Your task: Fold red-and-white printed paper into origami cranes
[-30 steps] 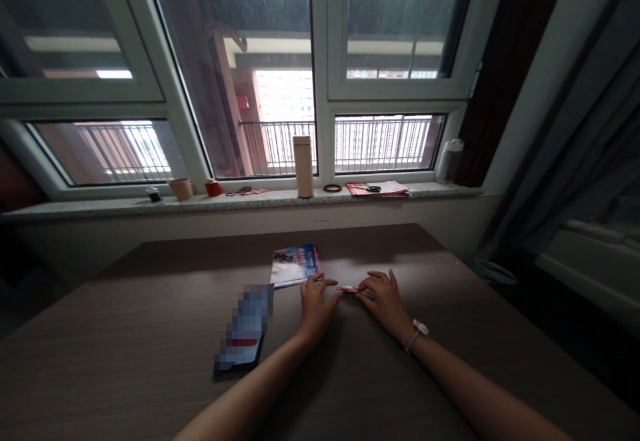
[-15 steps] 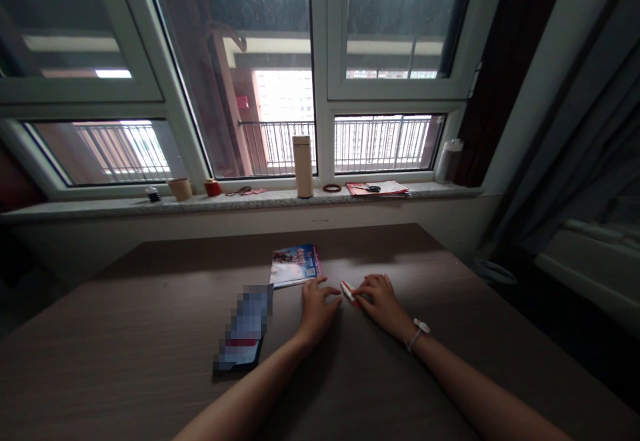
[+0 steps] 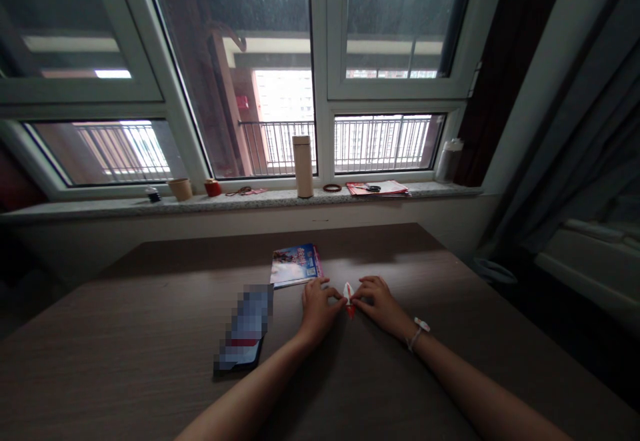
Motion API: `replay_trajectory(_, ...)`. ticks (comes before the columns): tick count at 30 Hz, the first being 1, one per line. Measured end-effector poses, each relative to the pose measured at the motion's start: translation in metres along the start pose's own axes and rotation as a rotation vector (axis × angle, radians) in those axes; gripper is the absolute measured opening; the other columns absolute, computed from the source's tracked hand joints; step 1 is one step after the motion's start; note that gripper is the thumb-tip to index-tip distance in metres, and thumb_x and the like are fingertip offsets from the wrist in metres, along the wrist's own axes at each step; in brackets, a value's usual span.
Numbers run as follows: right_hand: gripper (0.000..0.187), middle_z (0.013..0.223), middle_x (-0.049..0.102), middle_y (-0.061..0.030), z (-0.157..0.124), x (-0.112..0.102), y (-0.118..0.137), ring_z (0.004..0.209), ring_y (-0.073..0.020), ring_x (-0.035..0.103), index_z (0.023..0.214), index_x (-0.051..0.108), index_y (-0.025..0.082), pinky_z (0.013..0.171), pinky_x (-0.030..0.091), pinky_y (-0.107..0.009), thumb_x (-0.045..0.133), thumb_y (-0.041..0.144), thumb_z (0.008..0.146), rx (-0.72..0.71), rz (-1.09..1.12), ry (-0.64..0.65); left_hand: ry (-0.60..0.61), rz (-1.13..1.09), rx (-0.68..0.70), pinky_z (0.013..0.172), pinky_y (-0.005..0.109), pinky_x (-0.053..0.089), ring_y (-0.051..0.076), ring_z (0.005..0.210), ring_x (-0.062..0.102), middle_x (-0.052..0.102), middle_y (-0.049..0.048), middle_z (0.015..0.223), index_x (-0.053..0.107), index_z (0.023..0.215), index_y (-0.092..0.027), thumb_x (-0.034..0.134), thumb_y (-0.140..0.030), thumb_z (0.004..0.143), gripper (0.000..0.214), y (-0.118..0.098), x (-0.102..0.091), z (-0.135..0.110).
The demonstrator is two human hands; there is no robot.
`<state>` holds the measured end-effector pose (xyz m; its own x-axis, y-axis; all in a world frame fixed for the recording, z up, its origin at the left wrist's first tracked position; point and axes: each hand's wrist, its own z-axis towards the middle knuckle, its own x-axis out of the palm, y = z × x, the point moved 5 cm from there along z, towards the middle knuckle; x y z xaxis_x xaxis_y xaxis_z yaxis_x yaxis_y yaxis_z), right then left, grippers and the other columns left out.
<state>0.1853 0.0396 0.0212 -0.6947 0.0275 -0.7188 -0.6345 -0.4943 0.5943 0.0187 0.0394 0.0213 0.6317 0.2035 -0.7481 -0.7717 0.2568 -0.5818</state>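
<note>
A small folded piece of red and white paper [image 3: 349, 296] stands between my two hands on the brown wooden table [image 3: 125, 334]. My left hand [image 3: 317, 309] pinches its left side with thumb and fingertips. My right hand [image 3: 381, 304], a bracelet on its wrist, pinches the right side. Both hands rest low on the tabletop with fingers curled. A colourful booklet [image 3: 295, 264] lies just beyond my left hand.
A dark phone [image 3: 244, 338] lies left of my left forearm. On the window sill [image 3: 75, 208] stand a tall beige flask [image 3: 303, 166], a small cup [image 3: 181, 188], a red pot [image 3: 213, 188], a ring [image 3: 332, 188] and red papers [image 3: 377, 189]. A curtain [image 3: 575, 134] hangs at right.
The paper piece lay flat and sideways between my fingers; it has turned and now stands upright. My hands have drawn slightly closer together around it.
</note>
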Motion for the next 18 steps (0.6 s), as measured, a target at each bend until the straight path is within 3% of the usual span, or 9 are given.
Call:
replay_trajectory(5, 0.014, 0.098, 0.067, -0.0039, 0.001, 0.002, -0.009, 0.112, -0.0261, 0.049, 0.087, 0.073, 0.028, 0.102, 0.03, -0.044, 0.065, 0.036, 0.08, 0.074, -0.001, -0.055, 0.015, 0.016, -0.012, 0.107, 0.043, 0.029, 0.027, 0.122, 0.044, 0.056, 0.0046, 0.123, 0.074, 0.092, -0.03, 0.073, -0.033, 0.071, 0.021, 0.002, 0.002, 0.001)
replay_trajectory(10, 0.033, 0.103, 0.064, -0.0065, 0.002, 0.0, -0.015, 0.106, -0.0257, 0.051, 0.104, 0.07, 0.025, 0.094, 0.038, -0.039, 0.07, 0.04, 0.075, 0.099, 0.012, -0.121, 0.038, 0.026, -0.02, 0.107, 0.045, 0.028, 0.029, 0.125, 0.042, 0.053, 0.0055, 0.129, 0.073, 0.1, -0.033, 0.072, -0.035, 0.072, 0.028, 0.003, 0.004, 0.002)
replay_trajectory(18, 0.031, 0.103, 0.065, -0.0054, 0.003, 0.002, -0.017, 0.107, -0.0255, 0.051, 0.1, 0.07, 0.025, 0.095, 0.037, -0.039, 0.071, 0.041, 0.073, 0.101, 0.017, -0.105, 0.04, 0.004, -0.02, 0.109, 0.047, 0.025, 0.03, 0.127, 0.04, 0.053, 0.0039, 0.131, 0.072, 0.104, -0.036, 0.073, -0.034, 0.071, 0.032, 0.004, 0.005, 0.002)
